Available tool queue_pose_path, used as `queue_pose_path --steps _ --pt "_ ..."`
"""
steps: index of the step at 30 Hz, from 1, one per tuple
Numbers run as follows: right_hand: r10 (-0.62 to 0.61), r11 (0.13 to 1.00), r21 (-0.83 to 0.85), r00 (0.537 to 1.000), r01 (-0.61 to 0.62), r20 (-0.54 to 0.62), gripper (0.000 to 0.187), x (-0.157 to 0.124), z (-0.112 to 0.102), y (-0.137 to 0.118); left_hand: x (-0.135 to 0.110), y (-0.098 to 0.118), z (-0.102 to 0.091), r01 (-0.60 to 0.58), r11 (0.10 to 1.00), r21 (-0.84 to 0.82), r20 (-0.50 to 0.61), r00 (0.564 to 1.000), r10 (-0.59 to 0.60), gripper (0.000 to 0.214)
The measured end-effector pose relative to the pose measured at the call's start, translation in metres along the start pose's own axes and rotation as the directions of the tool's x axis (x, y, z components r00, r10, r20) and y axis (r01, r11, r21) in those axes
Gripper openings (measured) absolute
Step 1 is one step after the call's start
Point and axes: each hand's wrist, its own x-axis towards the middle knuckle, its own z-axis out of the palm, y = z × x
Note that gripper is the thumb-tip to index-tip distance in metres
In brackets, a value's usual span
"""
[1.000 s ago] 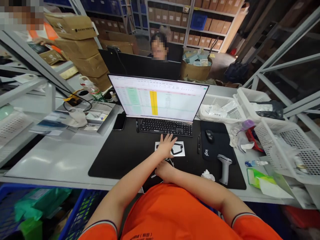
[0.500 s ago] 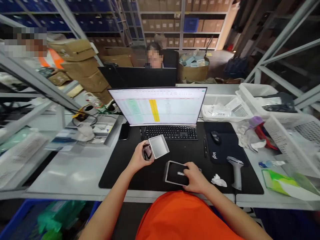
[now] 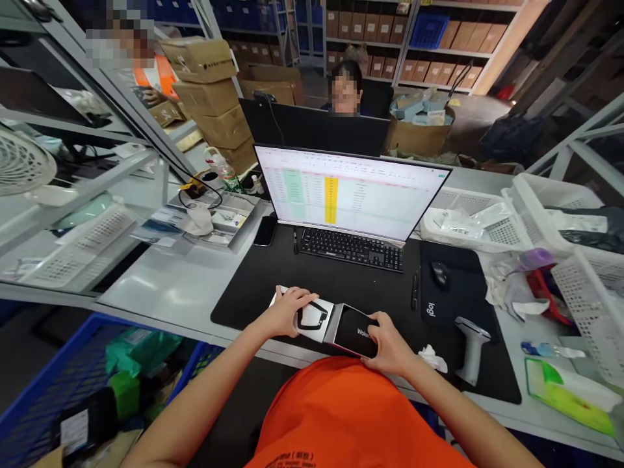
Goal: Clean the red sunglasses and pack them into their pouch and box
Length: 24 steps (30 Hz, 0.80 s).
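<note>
In front of my orange shirt, my left hand (image 3: 286,312) is closed around a white box lid (image 3: 314,320) with a black outline graphic on it. My right hand (image 3: 387,344) grips the right end of an open box (image 3: 348,328) whose black inside bears white lettering that starts "Wak". The lid lies end to end with the box, meeting or nearly meeting its left side. Both are low over the near edge of the black desk mat (image 3: 312,276). What lies beneath the black surface is hidden.
Behind the mat stand a keyboard (image 3: 348,248) and a monitor (image 3: 351,195). A mouse (image 3: 439,274), crumpled tissue (image 3: 433,359) and barcode scanner (image 3: 472,351) lie to the right. White baskets (image 3: 592,312) line the right side. A blue crate (image 3: 63,390) sits below left. Two people are beyond the desk.
My left hand has brought the lid down and towards me, turning it so its graphic faces up beside the box. The box has tilted slightly in my right hand. The view has swung left.
</note>
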Motion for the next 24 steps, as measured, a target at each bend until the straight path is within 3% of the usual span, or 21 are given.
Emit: queue_pose_path --steps 6,16,21,24 --pt "0.045 0.936 -0.351 0.987 0.012 0.156 0.032 0.013 0.007 -0.001 -0.003 0.005 0.02 0.061 0.998 0.013 0.046 0.997 -0.062 0.106" --pt "0.086 0.898 -0.438 0.968 0.028 0.237 0.031 0.032 0.036 -0.001 0.008 0.014 0.041 0.078 0.992 0.099 0.047 0.995 -0.083 0.111" --pt "0.033 0.931 -0.362 0.984 0.034 0.177 0.033 0.012 0.034 0.011 0.003 0.021 0.046 0.134 0.986 0.099 0.016 0.991 -0.136 0.112" --pt "0.116 0.974 -0.187 0.992 -0.124 -0.054 0.029 -0.019 0.031 0.04 -0.008 0.016 0.044 0.223 0.97 0.1 -0.035 0.975 -0.221 0.122"
